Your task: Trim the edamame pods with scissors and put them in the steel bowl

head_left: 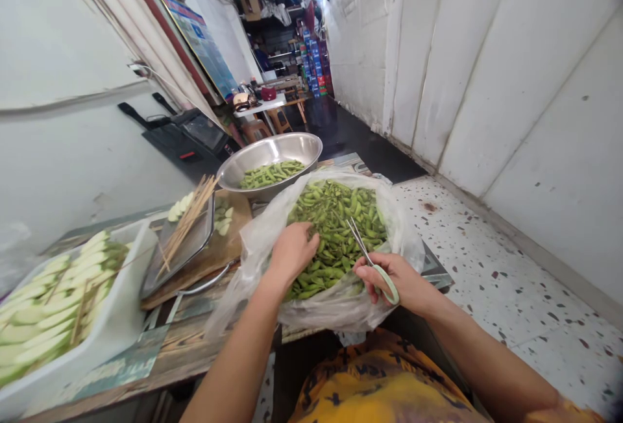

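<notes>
A clear plastic bag (403, 231) lies open in front of me, filled with green bean pods (335, 257). Over its right side my right hand (387, 277) holds scissors (389, 287) with pale green handles, their narrow blades pointing up and left above the pods. My left hand (294, 251) reaches into the left part of the heap, its fingers curled down among the pods; what they pinch, if anything, is hidden. Behind the bag a steel bowl (309, 144) holds more pods.
A white tray (127, 300) of sliced green vegetables on sticks stands at the left. Between it and the bag are a metal tray (204, 225) with wooden skewers (187, 222) and a wooden board (236, 231). A wall runs along the right.
</notes>
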A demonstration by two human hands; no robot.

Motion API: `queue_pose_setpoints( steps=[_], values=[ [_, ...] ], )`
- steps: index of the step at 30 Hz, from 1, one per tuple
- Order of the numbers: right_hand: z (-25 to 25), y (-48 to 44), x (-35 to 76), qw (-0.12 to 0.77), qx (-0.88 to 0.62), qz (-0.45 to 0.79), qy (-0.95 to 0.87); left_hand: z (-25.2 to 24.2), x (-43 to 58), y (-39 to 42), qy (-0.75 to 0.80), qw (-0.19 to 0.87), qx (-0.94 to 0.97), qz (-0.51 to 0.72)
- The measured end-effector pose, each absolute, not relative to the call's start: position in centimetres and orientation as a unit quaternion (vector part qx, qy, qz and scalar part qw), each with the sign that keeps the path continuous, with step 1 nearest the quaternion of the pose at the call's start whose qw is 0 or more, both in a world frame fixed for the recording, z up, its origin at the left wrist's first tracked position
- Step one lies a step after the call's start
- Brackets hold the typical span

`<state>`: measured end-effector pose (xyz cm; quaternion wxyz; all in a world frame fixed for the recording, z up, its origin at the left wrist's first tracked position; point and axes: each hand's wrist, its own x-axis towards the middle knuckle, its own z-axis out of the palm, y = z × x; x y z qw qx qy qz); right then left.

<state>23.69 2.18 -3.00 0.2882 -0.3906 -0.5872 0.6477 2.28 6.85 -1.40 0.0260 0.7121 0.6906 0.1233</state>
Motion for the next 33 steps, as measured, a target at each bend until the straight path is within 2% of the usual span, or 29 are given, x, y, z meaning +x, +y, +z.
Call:
queue_pose_setpoints(
  steps=[5, 8, 10, 12, 14, 17, 19, 24, 33],
  values=[
    [-2.6, 2.2, 23.4, 0.278, -0.393, 0.639, -0.600, -1.9, 2.1, 6.8, 0.695, -0.037, 0.707, 0.130],
    [-2.4, 2.1, 23.3, 0.274, -0.396, 0.635, -0.604, -2.1, 2.0, 7.1, 0.683, -0.007, 0.716, 0.147],
    [-2.4, 2.0, 23.3, 0.276, -0.398, 0.635, -0.602, -1.9, 2.1, 7.2, 0.666, 0.041, 0.709, 0.227],
    [-2.5, 2.0, 23.3, 0.276, -0.399, 0.635, -0.601, -1.4, 2.4, 7.0, 0.643, 0.152, 0.667, 0.343],
    [-2.5, 2.0, 23.3, 0.272, -0.396, 0.635, -0.605, -0.8, 2.9, 6.5, 0.609, 0.339, 0.577, 0.426],
    [-2.5, 2.1, 23.3, 0.268, -0.388, 0.634, -0.613, 0.0, 3.6, 5.6, 0.524, 0.587, 0.436, 0.438],
    [-2.5, 2.1, 23.2, 0.264, -0.385, 0.635, -0.615, 0.1, 3.9, 5.3, 0.484, 0.646, 0.389, 0.444],
    [-2.4, 2.1, 23.1, 0.259, -0.391, 0.630, -0.619, -0.5, 4.3, 5.0, 0.497, 0.587, 0.387, 0.509],
    [-1.9, 2.1, 23.4, 0.227, -0.396, 0.581, -0.674, -0.1, 4.5, 3.6, 0.520, 0.563, 0.464, 0.445]
  ],
)
